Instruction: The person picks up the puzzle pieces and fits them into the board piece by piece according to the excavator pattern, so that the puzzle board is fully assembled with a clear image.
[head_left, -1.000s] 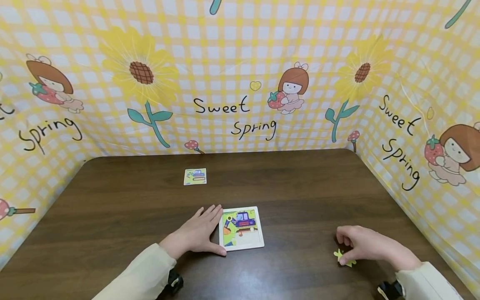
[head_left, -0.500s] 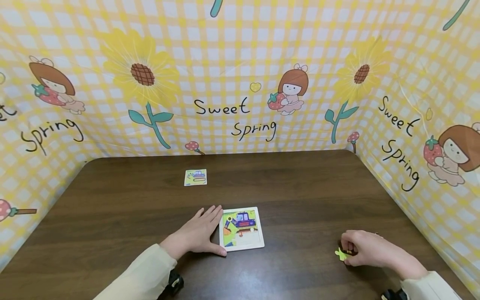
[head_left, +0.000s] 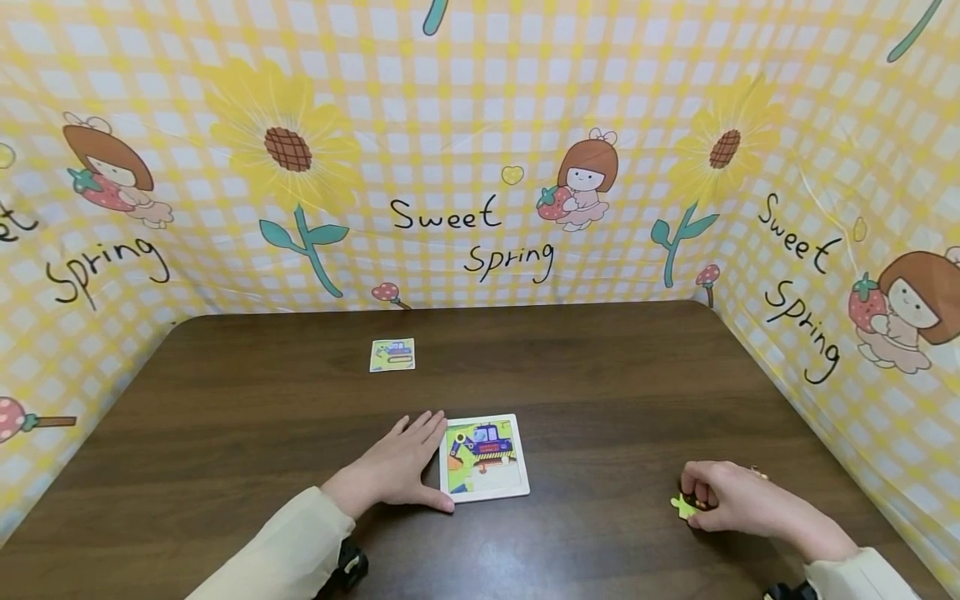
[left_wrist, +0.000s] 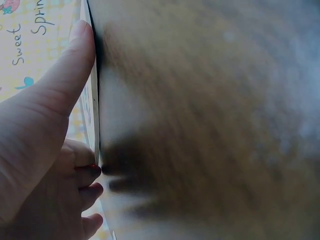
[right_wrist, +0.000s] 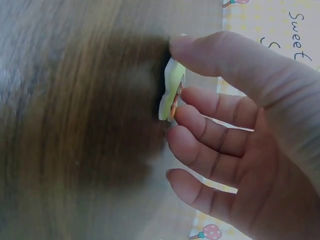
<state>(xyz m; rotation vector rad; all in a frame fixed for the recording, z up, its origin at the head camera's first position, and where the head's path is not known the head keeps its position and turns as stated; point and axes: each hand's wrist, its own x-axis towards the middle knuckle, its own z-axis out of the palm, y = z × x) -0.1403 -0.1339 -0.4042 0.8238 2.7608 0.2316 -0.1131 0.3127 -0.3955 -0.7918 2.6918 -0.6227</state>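
Note:
My left hand [head_left: 396,468] lies on the table with its fingers straight, against the left edge of a white-framed puzzle board [head_left: 522,467]. Its thumb touches the board's near left corner. An excavator picture fills most of the board, and a pale bare patch shows at its lower right. To the right, my right hand [head_left: 738,498] pinches a yellow-green puzzle piece [head_left: 682,507] low at the table. The right wrist view shows the thumb at one end of this puzzle piece [right_wrist: 172,80] and curled fingers along its other side. Those fingers partly hide it.
A small picture card [head_left: 392,355] with an excavator lies farther back, left of the board. The dark wooden table [head_left: 585,358] is bordered at the back and sides by yellow checked cloth [head_left: 465,108].
My right hand has shifted slightly right and nearer to me, and the puzzle piece has turned under its fingers. The left hand and the board have stayed in place.

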